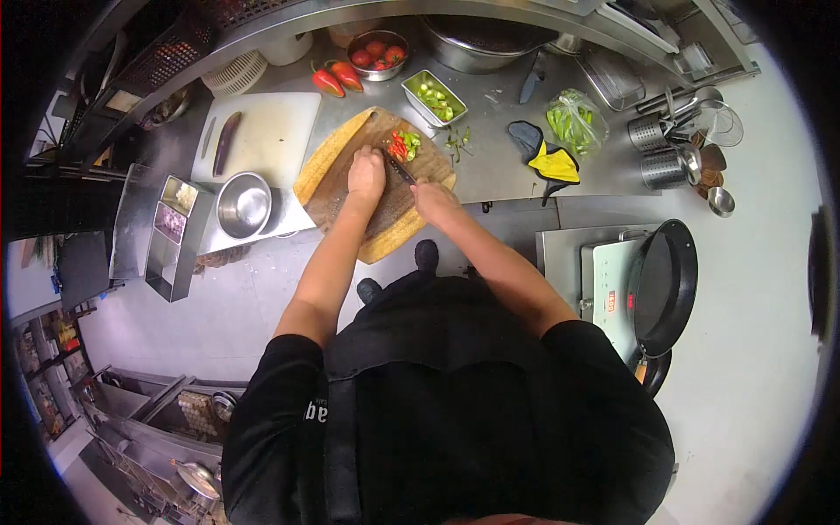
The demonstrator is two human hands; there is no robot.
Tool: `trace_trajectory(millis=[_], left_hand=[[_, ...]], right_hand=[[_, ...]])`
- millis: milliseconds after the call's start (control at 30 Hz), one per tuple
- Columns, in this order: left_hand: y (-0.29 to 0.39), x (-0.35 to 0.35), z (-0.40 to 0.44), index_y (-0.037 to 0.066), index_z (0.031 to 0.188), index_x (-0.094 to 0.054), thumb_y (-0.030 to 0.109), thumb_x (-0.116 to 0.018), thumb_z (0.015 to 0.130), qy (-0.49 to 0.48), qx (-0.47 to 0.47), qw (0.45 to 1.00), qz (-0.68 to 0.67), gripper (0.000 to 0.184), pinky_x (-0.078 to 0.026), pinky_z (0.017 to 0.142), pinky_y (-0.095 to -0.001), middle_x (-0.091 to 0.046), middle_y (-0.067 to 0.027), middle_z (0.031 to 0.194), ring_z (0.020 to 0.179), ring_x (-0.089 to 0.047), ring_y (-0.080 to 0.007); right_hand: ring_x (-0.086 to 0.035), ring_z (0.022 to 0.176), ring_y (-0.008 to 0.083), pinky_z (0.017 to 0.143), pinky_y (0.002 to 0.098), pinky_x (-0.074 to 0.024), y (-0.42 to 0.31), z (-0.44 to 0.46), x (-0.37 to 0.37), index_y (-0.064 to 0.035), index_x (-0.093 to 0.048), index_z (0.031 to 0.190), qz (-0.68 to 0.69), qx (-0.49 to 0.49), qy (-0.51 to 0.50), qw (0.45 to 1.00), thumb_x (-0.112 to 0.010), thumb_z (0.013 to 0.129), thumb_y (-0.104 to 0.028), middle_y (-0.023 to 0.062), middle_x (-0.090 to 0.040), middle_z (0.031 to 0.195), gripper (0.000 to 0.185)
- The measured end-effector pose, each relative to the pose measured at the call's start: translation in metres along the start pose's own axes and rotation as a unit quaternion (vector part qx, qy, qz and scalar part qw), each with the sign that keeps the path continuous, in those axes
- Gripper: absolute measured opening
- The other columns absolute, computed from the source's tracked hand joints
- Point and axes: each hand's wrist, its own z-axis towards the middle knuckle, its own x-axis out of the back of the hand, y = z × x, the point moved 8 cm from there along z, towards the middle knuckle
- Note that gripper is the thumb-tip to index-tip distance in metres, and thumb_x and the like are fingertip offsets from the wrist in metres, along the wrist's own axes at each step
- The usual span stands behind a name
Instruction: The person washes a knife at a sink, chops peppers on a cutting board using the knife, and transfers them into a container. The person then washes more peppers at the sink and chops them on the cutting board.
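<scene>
My right hand is wrapped round the handle of a kitchen knife, whose blade points up and left over the wooden cutting board. My left hand rests on the board by the knife's tip, its fingers curled together; whatever lies under them is hidden. Just beyond the blade is a small pile of chopped red and green chili peppers. Behind the board, a steel container holds cut green pepper pieces. Green stem scraps lie on the counter to its right.
At left are a white cutting board with an eggplant, a steel bowl and a divided container. Red peppers and a tomato bowl stand behind. Right: bagged greens, a yellow-grey cloth, a frying pan on a cooker.
</scene>
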Motion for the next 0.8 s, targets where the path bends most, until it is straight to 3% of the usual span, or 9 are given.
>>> trace_trajectory(millis=[267,467,533,600,667,767,800], left_hand=[[0.001,-0.005,0.000,-0.002,0.086,-0.059,0.007,-0.044,0.081,-0.014,-0.040,0.999,-0.005,0.019,-0.049,0.081,-0.0405,-0.056,-0.0181,0.101,0.096,-0.055,-0.0343],[0.009,0.027,0.012,-0.001,0.087,-0.062,0.004,-0.047,0.078,0.069,0.004,0.997,0.038,0.018,-0.049,0.080,-0.0404,-0.059,-0.0191,0.097,0.092,-0.057,-0.0332],[0.045,0.034,0.024,0.001,0.088,-0.066,0.003,-0.050,0.075,0.023,-0.082,0.995,-0.054,0.020,-0.050,0.078,-0.0408,-0.063,-0.0206,0.089,0.085,-0.061,-0.0336],[0.078,0.016,0.037,0.004,0.090,-0.068,0.004,-0.051,0.074,-0.038,-0.087,0.992,-0.083,0.023,-0.050,0.077,-0.0414,-0.065,-0.0204,0.085,0.080,-0.063,-0.0350],[0.095,-0.026,0.051,0.005,0.093,-0.068,0.003,-0.053,0.073,-0.037,-0.127,0.983,-0.130,0.026,-0.050,0.075,-0.0426,-0.065,-0.0202,0.089,0.081,-0.063,-0.0365],[0.113,-0.019,0.053,0.003,0.097,-0.067,0.006,-0.055,0.075,-0.054,-0.061,0.977,-0.199,0.024,-0.049,0.078,-0.0420,-0.064,-0.0205,0.094,0.085,-0.062,-0.0363],[0.113,0.002,0.045,0.003,0.093,-0.067,0.009,-0.058,0.076,0.007,-0.079,0.968,-0.240,0.020,-0.049,0.078,-0.0419,-0.064,-0.0201,0.092,0.085,-0.062,-0.0361]], right_hand=[[-0.058,0.096,0.0399,0.083,0.0470,-0.0451,0.010,0.016,-0.019,0.0007,-0.057,0.101,0.011,-0.025,-0.033,0.999,-0.039,0.094,-0.026,0.0272,-0.060,0.098,0.033],[-0.059,0.092,0.0416,0.081,0.0487,-0.0456,0.014,0.021,-0.018,0.0032,-0.055,0.100,0.056,0.010,-0.003,0.998,-0.041,0.094,-0.030,0.0282,-0.061,0.092,0.036],[-0.059,0.094,0.0405,0.082,0.0480,-0.0460,0.017,0.017,-0.020,0.0042,-0.056,0.101,0.056,-0.022,0.010,0.998,-0.040,0.093,-0.028,0.0279,-0.061,0.094,0.037],[-0.059,0.095,0.0404,0.082,0.0477,-0.0460,0.020,0.023,-0.026,0.0046,-0.056,0.102,0.050,-0.023,-0.021,0.998,-0.039,0.093,-0.027,0.0281,-0.061,0.096,0.037],[-0.059,0.096,0.0402,0.083,0.0474,-0.0461,0.021,0.024,-0.031,0.0051,-0.056,0.104,0.042,-0.029,-0.053,0.997,-0.038,0.092,-0.026,0.0283,-0.061,0.097,0.038],[-0.060,0.092,0.0397,0.081,0.0490,-0.0452,0.022,0.023,-0.026,0.0019,-0.058,0.106,0.014,0.003,-0.053,0.999,-0.034,0.094,-0.028,0.0264,-0.060,0.101,0.040],[-0.060,0.092,0.0399,0.082,0.0490,-0.0452,0.023,0.022,-0.029,0.0019,-0.057,0.108,0.006,0.007,-0.071,0.997,-0.035,0.094,-0.026,0.0263,-0.061,0.100,0.038]])
